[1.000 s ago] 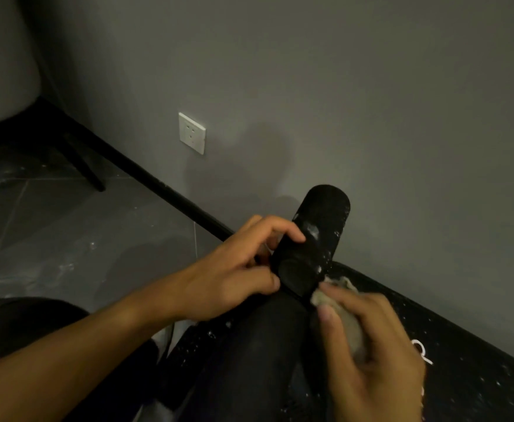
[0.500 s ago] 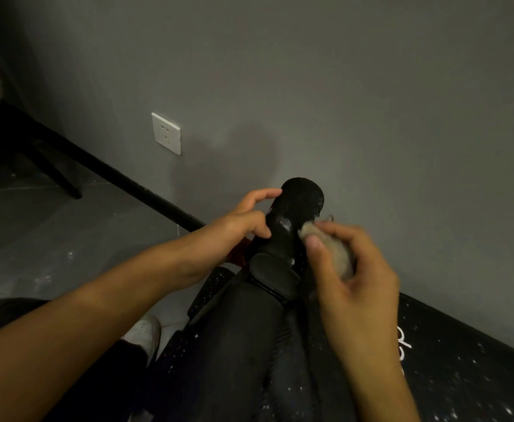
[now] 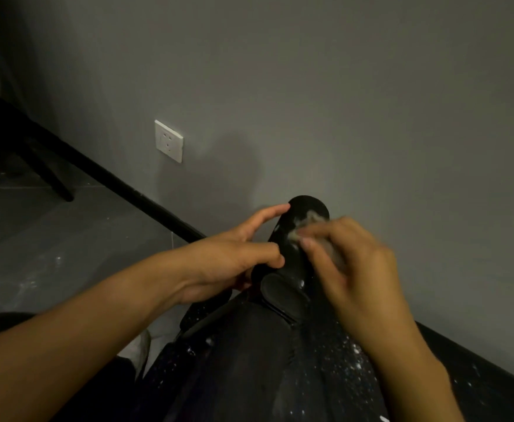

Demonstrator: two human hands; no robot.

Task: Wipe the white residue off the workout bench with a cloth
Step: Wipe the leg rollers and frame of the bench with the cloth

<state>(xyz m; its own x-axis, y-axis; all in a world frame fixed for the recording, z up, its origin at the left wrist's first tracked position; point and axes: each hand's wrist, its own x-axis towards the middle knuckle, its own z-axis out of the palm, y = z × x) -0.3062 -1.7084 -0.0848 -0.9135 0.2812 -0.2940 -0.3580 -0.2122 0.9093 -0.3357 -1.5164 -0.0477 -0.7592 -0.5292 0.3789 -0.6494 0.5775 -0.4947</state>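
Pinched in the right hand (image 3: pixel 359 269), a pale cloth (image 3: pixel 303 226) presses on the black roller pad (image 3: pixel 303 204) of the workout bench (image 3: pixel 334 360), while the left hand (image 3: pixel 225 263) grips the pad's opposite side. Motion blur smears the cloth and the fingertips (image 3: pixel 307 242). White specks dot the padding below both hands.

Black workout bench (image 3: pixel 462 382), white residue (image 3: pixel 475 368) speckled over its pad, grey tiled floor (image 3: pixel 66 245) beneath
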